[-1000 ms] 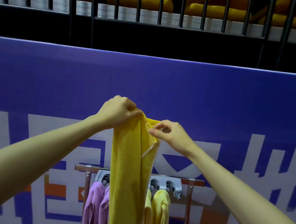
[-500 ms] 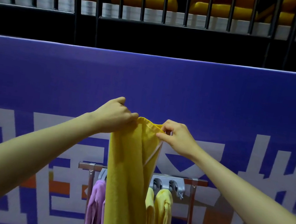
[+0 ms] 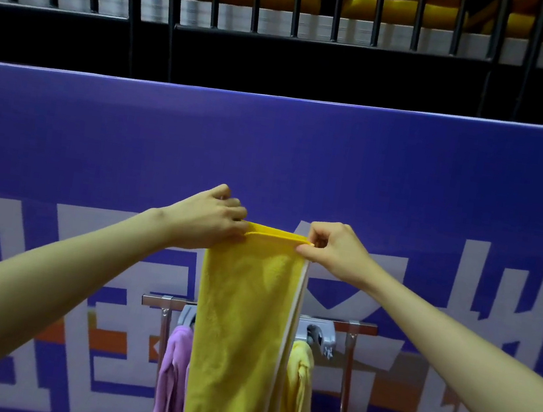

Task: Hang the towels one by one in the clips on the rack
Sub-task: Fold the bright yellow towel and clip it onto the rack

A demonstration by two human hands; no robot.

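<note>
Yellow terry-cloth towel (image 3: 241, 333) hangs limp above the grey clip rack (image 3: 318, 337), top edge pinched between left hand (image 3: 208, 220) and right hand (image 3: 333, 252). Soft, light; grip one corner for clipping.

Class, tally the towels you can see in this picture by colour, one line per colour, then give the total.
Yellow towels: 2, the held towel and the pale one hanging on the rack.
Purple towel: 1, hanging on the rack.
Total: 3; the held towel may hide others.
</note>
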